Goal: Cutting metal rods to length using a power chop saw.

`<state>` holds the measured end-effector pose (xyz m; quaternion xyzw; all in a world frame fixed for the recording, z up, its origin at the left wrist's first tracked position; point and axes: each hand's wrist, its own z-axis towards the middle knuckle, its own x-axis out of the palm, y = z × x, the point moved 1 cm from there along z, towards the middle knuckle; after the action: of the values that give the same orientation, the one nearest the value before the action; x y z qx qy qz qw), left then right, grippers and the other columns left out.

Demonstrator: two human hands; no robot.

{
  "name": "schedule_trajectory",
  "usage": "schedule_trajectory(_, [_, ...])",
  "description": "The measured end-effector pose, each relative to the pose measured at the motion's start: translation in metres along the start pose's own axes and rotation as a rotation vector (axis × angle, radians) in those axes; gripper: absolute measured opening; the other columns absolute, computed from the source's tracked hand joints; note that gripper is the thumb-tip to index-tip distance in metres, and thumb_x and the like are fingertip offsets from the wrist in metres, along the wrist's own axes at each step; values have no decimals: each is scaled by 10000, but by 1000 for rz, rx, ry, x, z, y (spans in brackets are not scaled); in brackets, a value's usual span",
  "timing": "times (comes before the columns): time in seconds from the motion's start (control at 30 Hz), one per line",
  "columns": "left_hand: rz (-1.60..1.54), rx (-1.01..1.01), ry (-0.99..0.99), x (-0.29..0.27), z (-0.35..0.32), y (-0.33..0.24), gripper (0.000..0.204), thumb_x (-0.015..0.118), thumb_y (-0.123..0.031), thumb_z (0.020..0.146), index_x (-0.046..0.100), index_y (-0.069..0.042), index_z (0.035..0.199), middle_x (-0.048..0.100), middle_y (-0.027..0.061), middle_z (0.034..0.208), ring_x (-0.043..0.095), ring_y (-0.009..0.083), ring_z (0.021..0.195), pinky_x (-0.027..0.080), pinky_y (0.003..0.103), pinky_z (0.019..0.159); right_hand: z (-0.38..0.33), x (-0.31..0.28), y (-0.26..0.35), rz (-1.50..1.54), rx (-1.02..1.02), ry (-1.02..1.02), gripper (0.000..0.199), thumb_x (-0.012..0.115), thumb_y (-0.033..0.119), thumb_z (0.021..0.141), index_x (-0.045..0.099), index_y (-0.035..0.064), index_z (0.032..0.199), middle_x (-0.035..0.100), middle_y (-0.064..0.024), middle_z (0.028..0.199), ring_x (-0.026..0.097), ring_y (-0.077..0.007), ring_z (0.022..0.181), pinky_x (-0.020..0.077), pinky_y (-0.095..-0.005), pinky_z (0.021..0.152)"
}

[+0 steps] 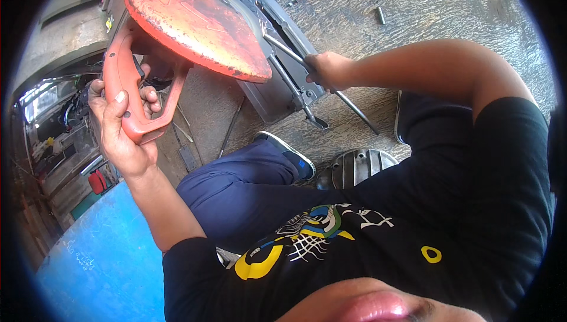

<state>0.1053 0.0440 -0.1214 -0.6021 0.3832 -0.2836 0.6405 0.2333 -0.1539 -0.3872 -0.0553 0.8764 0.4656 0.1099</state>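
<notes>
I held the orange power tool point(177, 33) up in the air, above the concrete floor point(413, 3) and in front of my knees. Its worn orange guard point(195, 18) was wide and rounded, and its lower edge pointed toward my right side. My left hand point(121, 127) was closed tight around the loop handle point(133, 95) of the tool, with the fingers wrapped through the opening. My right hand point(325, 71) was closed on a thin metal rod point(348, 100), which ran slanted from under the guard down to the floor. The rod passed just beside a grey metal part point(283, 80) that lay on the floor under the tool.

Between the guard edge and my right hand there was only a narrow gap. Beyond the hand, toward the far side of the floor, much open room was left; only a small dark bolt point(381, 15) lay there. Near my shoe point(289, 154) a ribbed metal cover point(354, 168) rested on the floor, close to my leg. At my left a blue surface point(100, 251) came close to my elbow, and behind it stood a crowded workshop shelf point(59, 145).
</notes>
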Motion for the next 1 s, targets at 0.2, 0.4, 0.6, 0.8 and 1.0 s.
schedule_trajectory(0.2, [1,0,7,0,1,0,372,543,-99,850,402,-137,1193,546,281,1109,601,249,737,514,311,649,0,0,2,13,19,18,256,578,212,920,553,3,1065,642,-116,729,665,-200,605,541,-341,536])
schedule_trajectory(0.4, [2,1,-3,0,0,1,378,548,-101,846,401,-134,1192,549,283,1103,604,240,732,516,312,650,1,2,-1,125,-13,72,177,519,170,947,512,-6,963,588,-97,721,632,-178,592,524,-341,517])
schedule_trajectory(0.6, [14,8,1,1,1,0,378,546,-101,846,398,-124,1193,549,287,1101,604,239,728,517,314,649,0,2,-1,230,-4,134,159,489,139,955,509,-19,949,587,-96,730,627,-180,590,528,-332,515])
schedule_trajectory(0.8, [17,8,0,2,0,-1,376,542,-100,847,397,-125,1193,550,289,1099,604,240,723,517,314,646,-2,1,1,326,64,196,183,476,144,961,520,-31,931,617,-107,748,643,-182,617,540,-325,547])
schedule_trajectory(1.0, [4,12,13,0,1,1,371,546,-104,849,406,-135,1191,554,287,1096,611,245,727,520,312,645,-3,-1,2,411,76,183,215,458,152,968,566,-29,1011,637,-111,771,655,-185,646,563,-315,589])
